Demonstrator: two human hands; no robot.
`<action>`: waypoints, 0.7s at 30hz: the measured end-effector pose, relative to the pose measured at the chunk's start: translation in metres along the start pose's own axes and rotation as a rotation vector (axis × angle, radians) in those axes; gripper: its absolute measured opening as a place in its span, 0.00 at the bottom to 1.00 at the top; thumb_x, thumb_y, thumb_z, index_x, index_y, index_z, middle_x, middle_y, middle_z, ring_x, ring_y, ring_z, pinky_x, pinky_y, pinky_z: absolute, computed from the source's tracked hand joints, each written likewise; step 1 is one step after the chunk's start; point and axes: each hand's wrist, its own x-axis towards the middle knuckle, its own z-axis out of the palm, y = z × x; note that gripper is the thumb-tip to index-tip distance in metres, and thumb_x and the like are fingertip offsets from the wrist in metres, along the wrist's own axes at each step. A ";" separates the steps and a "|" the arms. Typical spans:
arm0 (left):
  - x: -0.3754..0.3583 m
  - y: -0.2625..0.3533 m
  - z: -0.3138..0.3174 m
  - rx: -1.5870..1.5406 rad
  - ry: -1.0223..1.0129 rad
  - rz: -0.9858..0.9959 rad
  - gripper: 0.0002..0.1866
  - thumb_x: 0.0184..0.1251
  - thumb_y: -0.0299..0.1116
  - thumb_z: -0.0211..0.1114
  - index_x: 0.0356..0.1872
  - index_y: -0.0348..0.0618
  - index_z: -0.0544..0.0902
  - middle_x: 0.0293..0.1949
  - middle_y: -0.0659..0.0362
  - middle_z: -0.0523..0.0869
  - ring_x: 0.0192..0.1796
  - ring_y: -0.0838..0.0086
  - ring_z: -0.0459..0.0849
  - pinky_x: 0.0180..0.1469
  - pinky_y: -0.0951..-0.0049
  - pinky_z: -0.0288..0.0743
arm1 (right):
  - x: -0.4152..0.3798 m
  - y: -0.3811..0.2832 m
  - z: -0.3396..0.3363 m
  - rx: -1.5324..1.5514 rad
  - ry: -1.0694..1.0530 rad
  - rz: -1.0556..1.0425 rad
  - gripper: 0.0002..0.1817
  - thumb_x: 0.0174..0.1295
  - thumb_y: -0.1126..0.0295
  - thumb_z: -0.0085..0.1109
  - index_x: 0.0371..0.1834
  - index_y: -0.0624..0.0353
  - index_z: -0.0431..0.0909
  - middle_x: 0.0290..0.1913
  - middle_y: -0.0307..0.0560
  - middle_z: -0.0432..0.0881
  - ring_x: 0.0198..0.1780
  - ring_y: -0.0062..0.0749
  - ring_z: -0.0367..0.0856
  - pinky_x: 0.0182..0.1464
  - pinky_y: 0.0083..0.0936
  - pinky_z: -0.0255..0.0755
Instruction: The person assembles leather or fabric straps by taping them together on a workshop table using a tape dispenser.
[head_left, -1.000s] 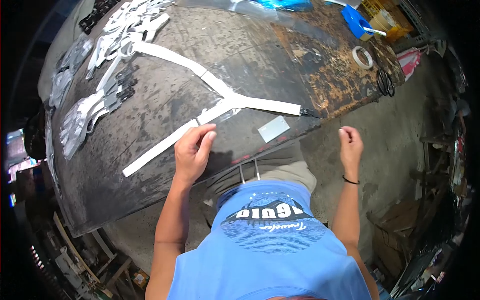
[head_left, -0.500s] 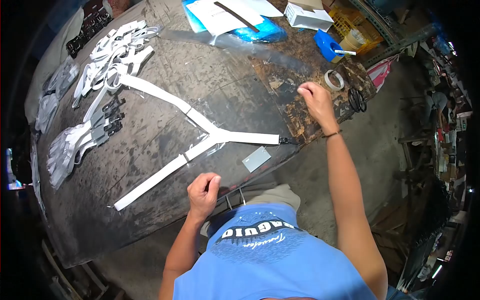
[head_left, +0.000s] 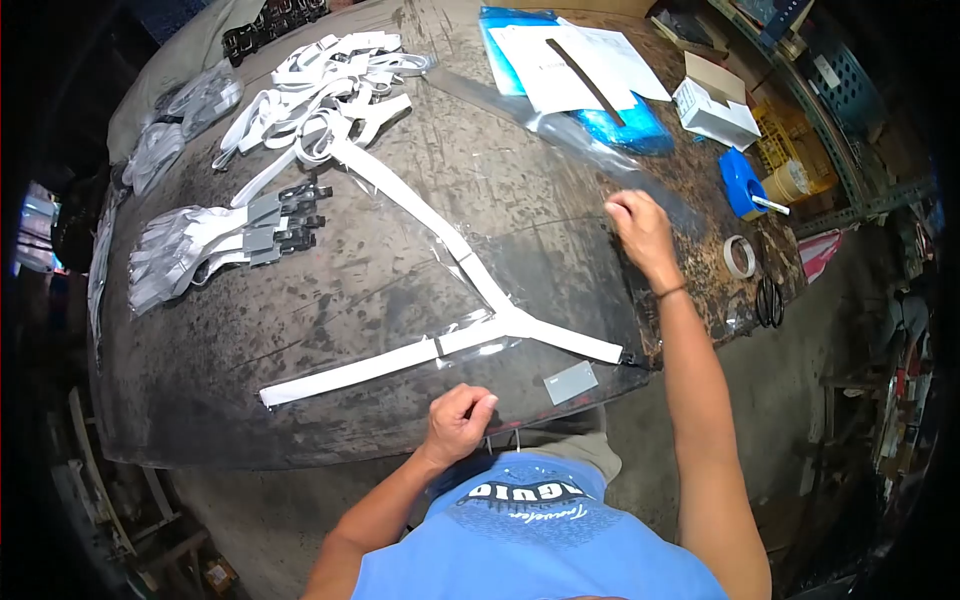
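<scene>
White Y-shaped straps (head_left: 513,321) lie spread on the dark table (head_left: 400,240), with clear plastic along them and a black clip at the right end. My left hand (head_left: 459,424) is closed at the table's front edge, below the straps and left of a small grey card (head_left: 571,383). My right hand (head_left: 642,232) is closed above the table, up and right of the straps' junction. Whether either hand holds something small is hidden by the curled fingers. At the left lie bundled white straps (head_left: 200,245) in plastic with grey cards and black clips.
A pile of white straps (head_left: 340,85) lies at the back left. Papers (head_left: 560,75) on blue plastic, a white box (head_left: 715,108), a blue tape dispenser (head_left: 739,183), a tape roll (head_left: 739,257) and black scissors (head_left: 769,301) are at the right.
The whole view has shifted and turned, so the table's things appear farther right. Both hands keep about the same closed shape. The straps still lie on the table.
</scene>
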 end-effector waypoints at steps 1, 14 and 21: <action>-0.001 -0.001 0.000 -0.006 0.001 -0.007 0.04 0.64 0.27 0.68 0.31 0.39 0.84 0.24 0.55 0.82 0.25 0.67 0.81 0.28 0.69 0.73 | 0.014 -0.002 0.015 0.007 -0.017 -0.029 0.07 0.62 0.67 0.62 0.37 0.59 0.83 0.37 0.52 0.82 0.43 0.51 0.81 0.46 0.39 0.74; 0.001 -0.005 -0.001 -0.030 -0.016 0.045 0.02 0.61 0.27 0.70 0.30 0.41 0.85 0.23 0.56 0.82 0.23 0.67 0.80 0.27 0.69 0.73 | 0.103 -0.034 0.157 -0.260 -0.352 -0.097 0.14 0.63 0.61 0.63 0.49 0.52 0.80 0.58 0.47 0.74 0.65 0.50 0.69 0.65 0.68 0.56; 0.006 -0.011 -0.003 -0.095 0.185 0.148 0.02 0.61 0.24 0.68 0.29 0.40 0.83 0.22 0.56 0.80 0.23 0.67 0.78 0.26 0.68 0.71 | 0.070 -0.085 0.086 -0.158 -0.133 -0.411 0.06 0.64 0.68 0.61 0.38 0.54 0.73 0.44 0.43 0.77 0.56 0.43 0.77 0.68 0.62 0.57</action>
